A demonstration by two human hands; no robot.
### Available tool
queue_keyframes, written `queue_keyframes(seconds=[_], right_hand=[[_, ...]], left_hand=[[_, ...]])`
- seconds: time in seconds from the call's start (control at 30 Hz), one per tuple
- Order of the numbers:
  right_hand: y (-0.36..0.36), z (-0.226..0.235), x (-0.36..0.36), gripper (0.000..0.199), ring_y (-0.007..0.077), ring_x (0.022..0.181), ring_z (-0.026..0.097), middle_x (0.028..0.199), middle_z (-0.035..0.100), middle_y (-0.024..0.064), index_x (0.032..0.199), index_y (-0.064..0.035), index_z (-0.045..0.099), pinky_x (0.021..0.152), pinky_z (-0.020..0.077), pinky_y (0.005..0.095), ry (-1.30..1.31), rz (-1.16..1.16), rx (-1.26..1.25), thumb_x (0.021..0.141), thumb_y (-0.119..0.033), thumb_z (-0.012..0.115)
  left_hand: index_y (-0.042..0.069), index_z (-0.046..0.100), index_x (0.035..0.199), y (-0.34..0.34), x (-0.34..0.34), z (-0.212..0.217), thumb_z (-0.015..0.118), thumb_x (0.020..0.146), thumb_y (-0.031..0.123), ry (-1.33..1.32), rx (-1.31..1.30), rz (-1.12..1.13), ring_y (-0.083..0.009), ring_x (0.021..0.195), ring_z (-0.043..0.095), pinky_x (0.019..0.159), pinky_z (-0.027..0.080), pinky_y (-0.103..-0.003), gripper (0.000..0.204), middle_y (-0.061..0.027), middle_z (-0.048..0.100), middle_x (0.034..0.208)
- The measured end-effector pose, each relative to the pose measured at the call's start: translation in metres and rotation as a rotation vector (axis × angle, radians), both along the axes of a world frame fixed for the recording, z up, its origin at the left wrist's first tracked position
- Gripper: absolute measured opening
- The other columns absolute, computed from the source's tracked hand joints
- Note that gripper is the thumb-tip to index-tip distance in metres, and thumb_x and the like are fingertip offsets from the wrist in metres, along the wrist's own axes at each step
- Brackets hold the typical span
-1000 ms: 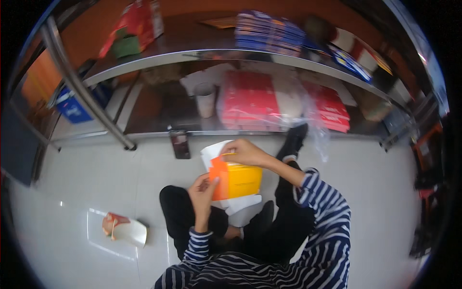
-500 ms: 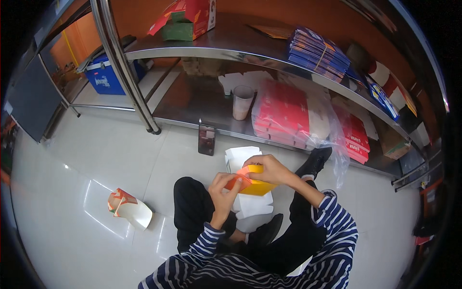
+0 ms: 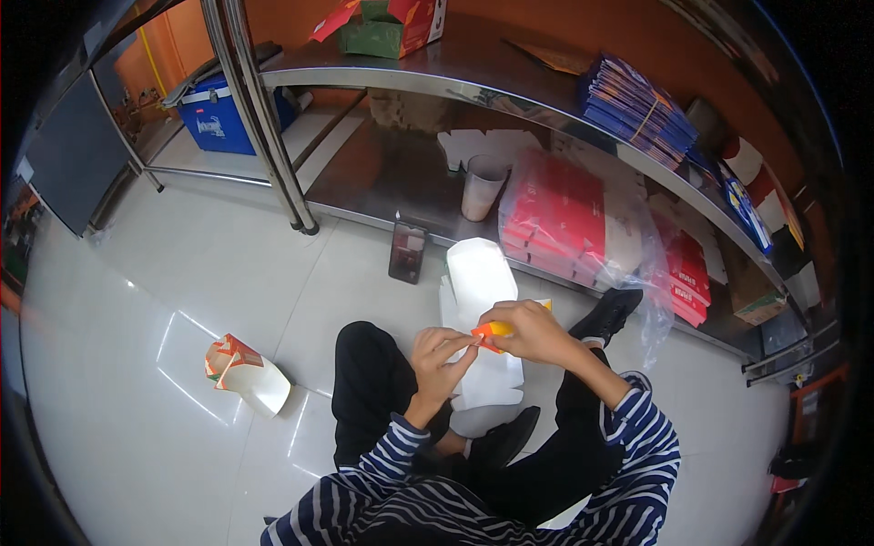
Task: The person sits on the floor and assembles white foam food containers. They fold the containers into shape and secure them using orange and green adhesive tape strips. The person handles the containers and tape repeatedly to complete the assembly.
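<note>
In front of my crossed legs I hold a small carton (image 3: 492, 338), orange and yellow outside, with a white inner panel (image 3: 481, 268) standing up beyond my fingers. My left hand (image 3: 439, 359) pinches its orange left corner between thumb and fingertips. The right hand (image 3: 528, 331) is closed over the yellow part, its fingertips meeting the left ones at the same corner. Below the carton, white flat cardboard (image 3: 487, 386) lies between my legs. My fingers hide most of the fold.
An opened paper carton (image 3: 246, 375) lies on the floor at left. A phone (image 3: 407, 250) leans against the steel shelf. On the lower shelf stand a plastic cup (image 3: 482, 188) and bagged red cartons (image 3: 555, 209). A blue cooler (image 3: 216, 118) sits at far left.
The carton has turned in my hands, so its white panel now shows tall at the far side and less orange and yellow is visible. Both hands stay at its corner. The view has shifted slightly.
</note>
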State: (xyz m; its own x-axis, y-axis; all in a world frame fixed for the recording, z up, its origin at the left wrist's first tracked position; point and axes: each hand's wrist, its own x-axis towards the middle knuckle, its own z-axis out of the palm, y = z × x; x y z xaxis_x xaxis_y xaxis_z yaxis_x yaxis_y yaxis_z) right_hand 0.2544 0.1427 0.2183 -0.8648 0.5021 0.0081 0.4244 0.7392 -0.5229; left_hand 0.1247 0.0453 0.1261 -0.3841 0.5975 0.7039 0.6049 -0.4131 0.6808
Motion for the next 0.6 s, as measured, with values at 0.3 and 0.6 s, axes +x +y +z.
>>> queue_keyframes(seconds=[0.3,0.6], right_hand=[[0.002,0.0,0.004,0.024,0.0307,0.077,0.056,0.083,0.06,0.0121,0.091,-0.0035,0.062,0.073,0.0418,0.0374,0.008,0.069,-0.023,0.071,-0.017,0.063],[-0.001,-0.005,0.005,0.027,0.0268,0.079,0.056,0.083,0.061,0.0096,0.092,-0.0061,0.062,0.075,0.0377,0.0372,-0.03,0.089,-0.041,0.073,-0.026,0.066]], left_hand=[[0.01,0.07,0.079,-0.003,0.008,0.002,0.073,0.061,0.004,-0.007,-0.045,0.049,-0.0166,0.066,0.055,0.062,0.04,-0.028,0.019,-0.0022,0.061,0.071],[0.007,0.067,0.079,-0.002,-0.003,-0.002,0.074,0.063,0.007,-0.229,-0.209,-0.171,-0.0154,0.065,0.057,0.062,0.04,-0.027,0.018,-0.0028,0.062,0.076]])
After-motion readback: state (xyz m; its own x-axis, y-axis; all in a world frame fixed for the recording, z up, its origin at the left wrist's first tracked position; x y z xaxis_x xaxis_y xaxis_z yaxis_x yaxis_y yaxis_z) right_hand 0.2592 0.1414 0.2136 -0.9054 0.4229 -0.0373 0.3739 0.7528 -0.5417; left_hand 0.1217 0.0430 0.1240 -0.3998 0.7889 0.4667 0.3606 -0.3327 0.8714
